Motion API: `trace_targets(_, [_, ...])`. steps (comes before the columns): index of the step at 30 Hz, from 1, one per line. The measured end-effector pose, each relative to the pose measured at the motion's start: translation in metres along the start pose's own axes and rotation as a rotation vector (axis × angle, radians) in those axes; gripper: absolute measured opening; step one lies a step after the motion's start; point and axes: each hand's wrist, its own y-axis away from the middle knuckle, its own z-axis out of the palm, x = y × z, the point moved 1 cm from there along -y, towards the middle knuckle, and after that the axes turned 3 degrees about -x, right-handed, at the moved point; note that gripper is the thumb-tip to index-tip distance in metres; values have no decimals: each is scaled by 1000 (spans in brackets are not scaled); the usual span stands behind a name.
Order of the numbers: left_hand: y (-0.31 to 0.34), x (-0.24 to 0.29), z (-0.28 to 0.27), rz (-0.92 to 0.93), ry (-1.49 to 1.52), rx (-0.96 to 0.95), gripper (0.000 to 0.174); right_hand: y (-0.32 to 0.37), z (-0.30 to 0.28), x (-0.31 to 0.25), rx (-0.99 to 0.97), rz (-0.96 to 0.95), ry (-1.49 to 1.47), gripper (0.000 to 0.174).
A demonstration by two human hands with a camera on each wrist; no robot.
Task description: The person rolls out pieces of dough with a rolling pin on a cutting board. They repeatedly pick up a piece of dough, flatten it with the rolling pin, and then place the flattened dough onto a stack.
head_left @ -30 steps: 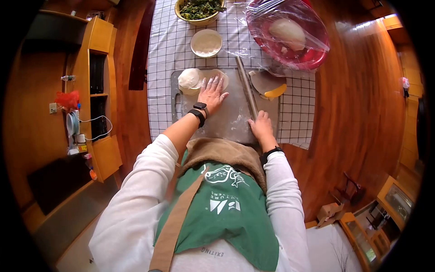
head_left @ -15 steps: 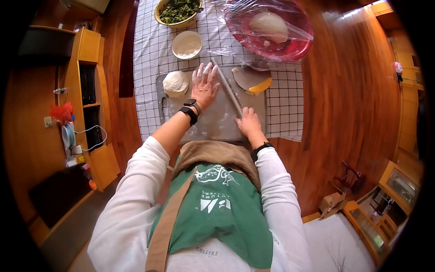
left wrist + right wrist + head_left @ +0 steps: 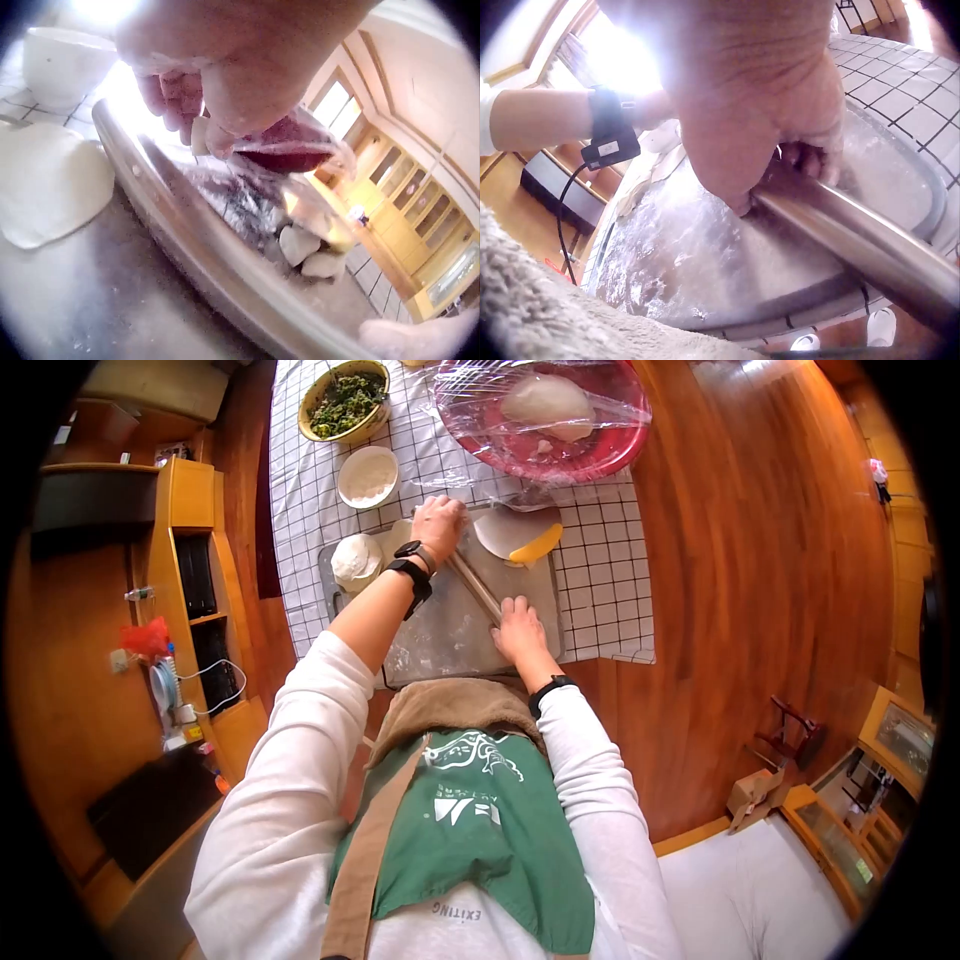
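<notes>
My right hand (image 3: 521,630) grips the near end of a metal rolling pin (image 3: 474,588), which slants over the grey board (image 3: 450,630). At the pin's far end is my left hand (image 3: 438,525), its fingers curled. In the left wrist view, thumb and fingertips pinch a small pale piece of dough (image 3: 199,135). A white mound of dough (image 3: 356,561) sits at the board's left, with flattened dough (image 3: 52,184) by it. Right of the left hand lies a scraper with a yellow handle (image 3: 537,545); cut dough pieces (image 3: 300,244) show beyond the pin in the left wrist view.
A white bowl of flour (image 3: 368,477) stands beyond the board. Behind it is a yellow bowl (image 3: 345,432) of chopped greens. A red basin (image 3: 620,450), covered with plastic film, holds a large dough lump. A checked cloth (image 3: 610,590) covers the table.
My left hand has left the flattened dough, moved right to the rolling pin's far end, and its spread fingers have curled. My right hand keeps its grip on the pin. The head view has shifted.
</notes>
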Motion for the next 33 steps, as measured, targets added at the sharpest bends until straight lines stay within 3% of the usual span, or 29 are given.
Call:
trace_targets(4, [26,-13,-31,-115,226,37,18,-4,-4,-3,-67,7,31,47])
trace_targets(6, [58,-9,-44,-321,682,-75,21,-1,-3,-2,-76,-30,35,48])
trace_targets(7, [69,-4,-59,-364,604,-226,25,-1,-4,-1,-108,-19,41,48])
trace_targets(8, [84,-9,-53,-421,662,-196,23,-9,-8,-2,-123,-12,47,49])
trace_targets(10, [99,-17,-55,-413,493,-88,21,-11,-10,-1,-135,-44,49,49])
trace_targets(12, [95,-46,-53,-482,595,121,21,-12,-9,1,-158,-32,49,49])
trace_targets(14, [72,-79,-55,-560,956,246,21,-10,-9,3,-150,-57,40,49])
trace_targets(18, [10,-121,-77,-447,307,283,16,-6,-10,0,-130,-53,47,49])
trace_targets(20, [-11,-129,-79,-436,284,216,18,-9,-10,0,-116,-32,55,49])
trace_targets(23, [-35,-165,-52,-328,-114,-20,23,-2,-3,2,-92,-8,59,48])
trace_targets(24, [-40,-131,-82,-475,-27,-127,26,-2,-2,2,-76,-22,61,48])
trace_targets(26, [-40,-130,-75,-284,-32,59,21,-2,-3,3,-49,-21,59,47])
trace_targets(27, [-42,-137,-66,-270,-26,53,21,-1,-4,1,-40,-19,60,47])
trace_targets(29, [-48,-157,-46,-357,80,-45,24,-3,-3,0,-25,-13,59,48])
trace_targets(32, [-51,-153,-57,-346,-8,-37,28,-5,-1,1,-50,0,67,48])
trace_targets(33, [-51,-158,-60,-376,92,-61,29,-4,-2,0,-62,14,75,48])
